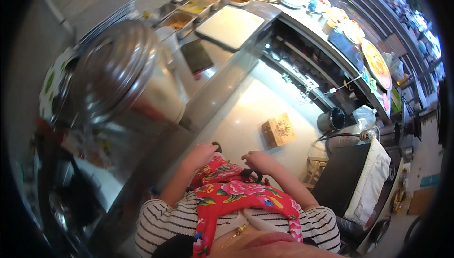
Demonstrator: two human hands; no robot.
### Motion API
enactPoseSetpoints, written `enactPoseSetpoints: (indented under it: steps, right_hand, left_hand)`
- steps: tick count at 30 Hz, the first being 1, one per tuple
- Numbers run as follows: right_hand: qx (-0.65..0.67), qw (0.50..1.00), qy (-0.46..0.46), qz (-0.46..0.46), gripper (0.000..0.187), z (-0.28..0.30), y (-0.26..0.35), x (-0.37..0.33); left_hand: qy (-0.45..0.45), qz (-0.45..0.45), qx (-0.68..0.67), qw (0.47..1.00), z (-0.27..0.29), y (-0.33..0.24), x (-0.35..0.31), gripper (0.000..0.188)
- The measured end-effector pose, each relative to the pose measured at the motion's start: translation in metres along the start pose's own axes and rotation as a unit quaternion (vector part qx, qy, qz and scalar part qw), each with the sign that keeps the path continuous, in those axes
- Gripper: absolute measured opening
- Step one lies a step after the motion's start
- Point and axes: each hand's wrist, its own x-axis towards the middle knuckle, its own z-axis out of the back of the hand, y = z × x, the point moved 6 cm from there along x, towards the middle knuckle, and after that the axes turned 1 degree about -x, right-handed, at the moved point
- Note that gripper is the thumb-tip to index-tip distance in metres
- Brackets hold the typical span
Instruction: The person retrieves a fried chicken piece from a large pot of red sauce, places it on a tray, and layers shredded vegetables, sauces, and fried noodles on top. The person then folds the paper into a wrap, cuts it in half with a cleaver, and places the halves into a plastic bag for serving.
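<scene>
My left hand [203, 154] is at waist height beside the red floral apron [241, 194]. Its fingers point away from me and show poorly, so I cannot tell what they do; a small black curved thing [217, 146] is right by the fingertips. To the right, my right hand [259, 160] is bent inward over the apron's front. Its fingers are loosely curved and apart, with nothing seen in them. A black strap or band [251, 175] lies on the apron just below that hand.
A large lidded metal pot [116, 71] stands on the left counter. Beyond it are a dark flat tablet-like object [196, 56], a white cutting board [230, 27] and food trays [178, 23]. A wooden box-like stool [278, 130] is on the floor; a black-topped unit [340, 175] stands at right.
</scene>
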Motion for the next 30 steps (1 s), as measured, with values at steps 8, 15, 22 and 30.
enactPoseSetpoints:
  steps: [8,15,22,30]
  right_hand:
    - [-0.001,0.998,-0.052,-0.024,0.026,0.134,-0.102,0.098]
    - [-0.039,0.997,-0.068,-0.018,0.026,0.268,-0.170,0.176]
    - [0.032,0.999,-0.010,0.041,0.025,0.331,-0.229,0.274]
    - [-0.045,0.974,0.072,0.209,0.023,0.432,-0.286,0.365]
  left_hand:
    - [-0.194,0.053,0.037,0.979,0.074,0.069,0.179,0.045]
    - [-0.244,0.424,0.215,0.845,0.173,0.144,0.249,0.090]
    - [-0.205,0.530,0.046,0.822,0.176,0.178,0.271,0.102]
    - [-0.205,0.662,0.067,0.718,0.156,0.155,0.317,0.091]
